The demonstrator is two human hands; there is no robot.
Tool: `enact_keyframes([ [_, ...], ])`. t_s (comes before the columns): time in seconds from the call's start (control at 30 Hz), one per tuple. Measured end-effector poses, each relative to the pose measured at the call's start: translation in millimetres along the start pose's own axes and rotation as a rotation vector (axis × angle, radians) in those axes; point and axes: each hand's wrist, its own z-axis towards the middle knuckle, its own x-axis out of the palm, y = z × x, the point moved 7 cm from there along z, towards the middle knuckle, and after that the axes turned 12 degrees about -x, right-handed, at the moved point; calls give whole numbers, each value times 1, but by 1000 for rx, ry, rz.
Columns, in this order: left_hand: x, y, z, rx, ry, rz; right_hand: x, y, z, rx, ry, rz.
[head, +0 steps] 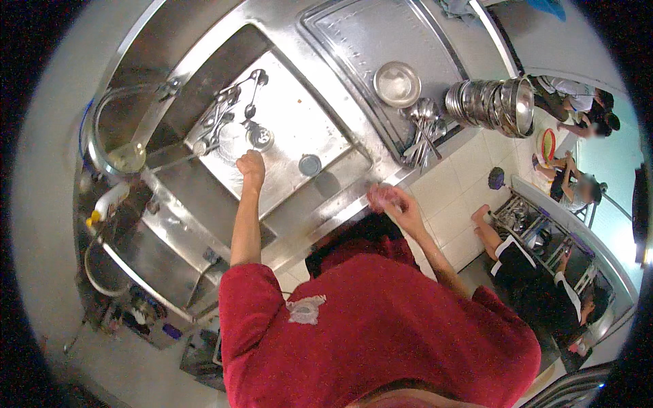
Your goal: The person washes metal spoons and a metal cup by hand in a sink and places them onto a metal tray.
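Observation:
My left hand (251, 166) is closed over the stainless steel sink (326, 194), just below a drain opening (259, 138); a thin thing, perhaps a handle, shows at its fingers. Several ladles or large spoons (222, 109) lie in the sink above it. A small round grey lid or dish (309, 165) lies on the sink floor between my hands. My right hand (390, 200) is blurred at the sink's front edge, fingers curled; whether it holds anything cannot be seen.
On the ribbed steel drainboard (352, 46) stand a metal bowl (397, 84), a heap of spoons and ladles (424, 127) and a long stack of metal bowls (490, 107). A faucet (166, 89) is at the back left. One person in black (535, 280) works by a rack at right; others sit farther off.

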Motion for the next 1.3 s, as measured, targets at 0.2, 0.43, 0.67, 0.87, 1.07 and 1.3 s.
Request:
enact_keyframes([
  [0.2, -51, 29, -147, -108, -49, -1278, 40, 55, 58, -283, 101, -41],
  [0.43, -169, 5, -322, -85, -209, -1731, 143, 102, 112, -301, 326, 319],
  [0.67, -196, 9, -375, -69, -365, -1693, 174, 168, 76, -344, 481, 528],
  [0.87, -199, 7, -395, 14, -361, -1601, 178, 198, 55, -520, 488, 299],
  [1.07, -208, 7, -412, 185, -197, -1668, 172, 213, 46, -653, 358, 121],
  [1.3, -200, 16, -424, 254, -185, -1591, 166, 242, 29, -691, 371, 34],
])
